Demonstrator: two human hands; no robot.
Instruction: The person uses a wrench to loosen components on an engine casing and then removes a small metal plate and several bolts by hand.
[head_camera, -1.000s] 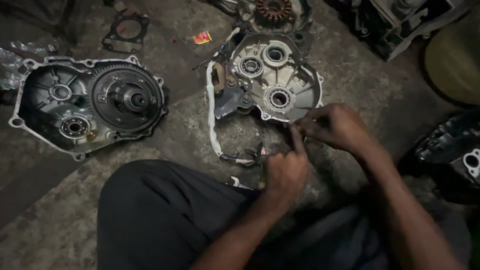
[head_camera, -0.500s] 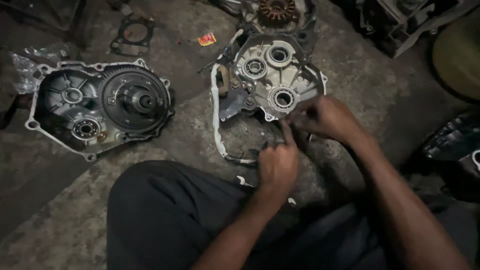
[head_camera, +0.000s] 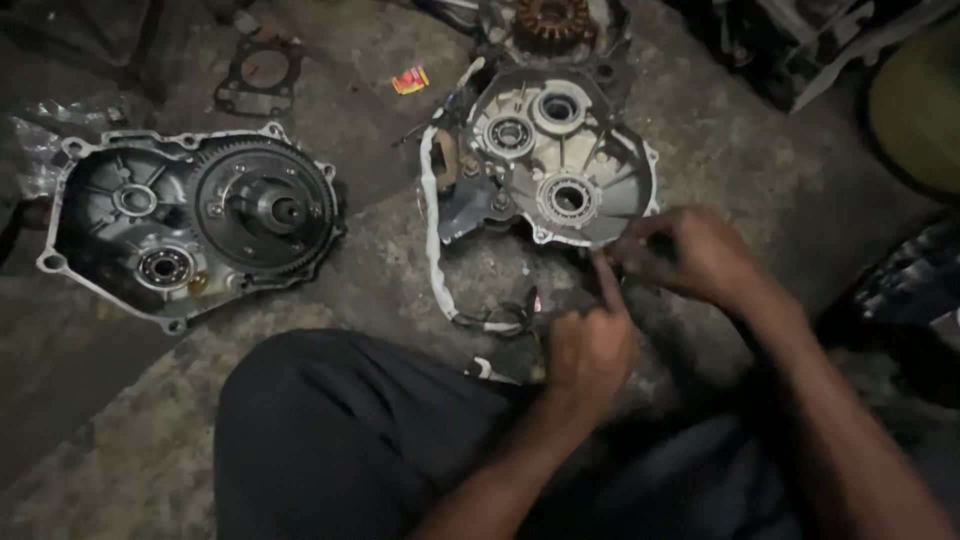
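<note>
Crankcase cover (head_camera: 560, 160) is lying on the floor (head_camera: 380, 250), both hands meeting at its lower edge. Right hand (head_camera: 690, 255) and left hand (head_camera: 590, 345) are pinching something small; fingers together, the object unclear. Next probably needs steady seating.

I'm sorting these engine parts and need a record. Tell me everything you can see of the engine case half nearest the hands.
The case half is pale grey cast metal, lying flat on the floor with its open inner face up. It shows round bearing seats, ribs and bolt lugs around the rim. A white gasket hangs loose off its left edge. The right hand works at its lower right rim; the left hand, forefinger raised, reaches toward the same spot. Whether they touch it is unclear.
</note>
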